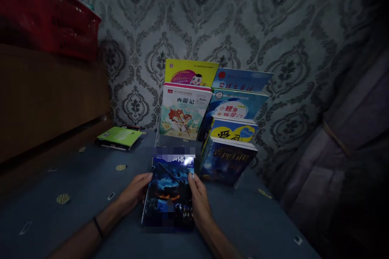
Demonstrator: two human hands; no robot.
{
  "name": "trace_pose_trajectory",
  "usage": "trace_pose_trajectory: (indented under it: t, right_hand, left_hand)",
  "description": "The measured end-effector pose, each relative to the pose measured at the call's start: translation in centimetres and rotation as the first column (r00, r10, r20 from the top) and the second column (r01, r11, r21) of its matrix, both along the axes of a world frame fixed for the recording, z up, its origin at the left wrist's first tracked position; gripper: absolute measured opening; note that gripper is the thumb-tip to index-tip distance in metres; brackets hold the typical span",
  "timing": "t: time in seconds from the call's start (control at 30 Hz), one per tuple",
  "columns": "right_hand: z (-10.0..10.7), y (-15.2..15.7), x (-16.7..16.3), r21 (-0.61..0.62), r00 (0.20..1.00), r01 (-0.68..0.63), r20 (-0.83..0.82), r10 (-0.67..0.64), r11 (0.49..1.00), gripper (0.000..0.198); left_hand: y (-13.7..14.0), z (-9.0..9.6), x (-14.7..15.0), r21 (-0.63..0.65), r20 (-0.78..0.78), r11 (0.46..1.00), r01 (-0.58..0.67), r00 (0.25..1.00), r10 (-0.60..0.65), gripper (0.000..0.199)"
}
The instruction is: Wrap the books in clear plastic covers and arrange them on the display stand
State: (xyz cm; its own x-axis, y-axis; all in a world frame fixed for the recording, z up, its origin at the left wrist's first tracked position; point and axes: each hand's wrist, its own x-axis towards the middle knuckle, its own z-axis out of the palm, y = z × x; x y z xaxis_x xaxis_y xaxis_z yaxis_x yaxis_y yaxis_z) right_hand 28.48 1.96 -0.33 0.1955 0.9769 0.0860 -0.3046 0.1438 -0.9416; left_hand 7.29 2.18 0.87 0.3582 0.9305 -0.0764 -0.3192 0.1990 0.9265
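A stepped display of children's books (212, 113) is propped against the damask-patterned wallpaper (273, 20) at the far edge of the blue tablecloth (75, 178). A green booklet (119, 136) is laid flat to the left of the display, beside a wooden cabinet (45, 97) on which a red plastic basket (45, 12) is set. A tied-back curtain (349, 137) is seen at the right.

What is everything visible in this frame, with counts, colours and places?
dark blue glossy paperback book: one, dark blue, on the cloth, between both hands
upright picture books: six, yellow, white and blue, stepped rows against the wall
flat green booklet: one, lime green, left on the cloth
red plastic basket: one, red, top left on the wooden cabinet
brown wooden cabinet: one, brown, left edge
blue-grey patterned cloth: one, covering the surface
grey damask wallpaper: behind everything
mauve curtain: one, right edge
left hand: grip on the book's left edge, black wristband
right hand: grip on the book's right edge
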Motion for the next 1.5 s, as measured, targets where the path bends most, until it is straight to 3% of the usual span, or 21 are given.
trace_pose_trajectory:
  t: [0.3,0.47,0.53,0.6,0.7,0.8,0.9,1.1,1.27,1.5]
  right_hand:
    - [-2.6,0.7,1.8,-0.161,0.996,0.054,-0.060,-0.065,0.985,0.054]
    - [-1.1,-0.4,1.0,-0.214,0.993,-0.016,-0.119,-0.010,0.977,0.056]
    - [-0.3,-0.8,0.5,-0.205,0.988,-0.072,-0.147,0.042,0.976,0.059]
    - [0.5,-1.1,0.2,-0.207,0.986,-0.098,-0.154,0.067,0.973,0.060]
    - [1.1,-1.4,0.0,-0.224,0.987,-0.116,-0.132,0.087,0.968,0.058]
    - [1.4,-1.6,0.1,-0.237,0.985,-0.142,-0.127,0.115,0.961,0.057]
    - [1.4,-1.6,0.2,-0.250,0.983,-0.150,-0.137,0.119,0.956,0.059]
    - [1.2,-1.4,0.4,-0.293,0.979,-0.192,-0.119,0.163,0.937,0.059]
    - [0.6,-1.4,0.6,-0.286,0.969,-0.241,-0.119,0.215,0.927,0.055]
    - [-0.2,-1.4,0.3,-0.291,0.981,-0.182,-0.121,0.153,0.939,0.049]
  left_hand:
    - [0.0,-0.4,0.4,0.028,-0.024,0.998,-0.050,0.998,0.051,0.061]
    - [-0.3,-0.1,0.5,0.058,-0.067,0.997,-0.052,0.996,0.056,0.065]
    - [0.3,0.6,0.1,0.188,-0.190,0.978,-0.096,0.973,0.132,0.066]
    - [1.8,2.2,-0.7,0.415,-0.336,0.899,-0.139,0.895,0.294,0.067]
    - [5.3,6.5,-2.2,0.637,-0.283,0.731,-0.245,0.807,0.517,0.050]
    - [9.3,10.8,-2.5,0.740,-0.231,0.609,-0.285,0.743,0.628,0.030]
    - [12.7,12.7,-1.4,0.779,-0.224,0.555,-0.292,0.698,0.681,0.023]
    - [16.3,11.5,1.1,0.787,-0.263,0.540,-0.299,0.629,0.731,0.026]
    - [17.2,10.9,1.3,0.789,-0.275,0.536,-0.301,0.608,0.745,0.026]
    - [17.9,10.6,1.3,0.810,-0.267,0.518,-0.275,0.614,0.742,0.024]
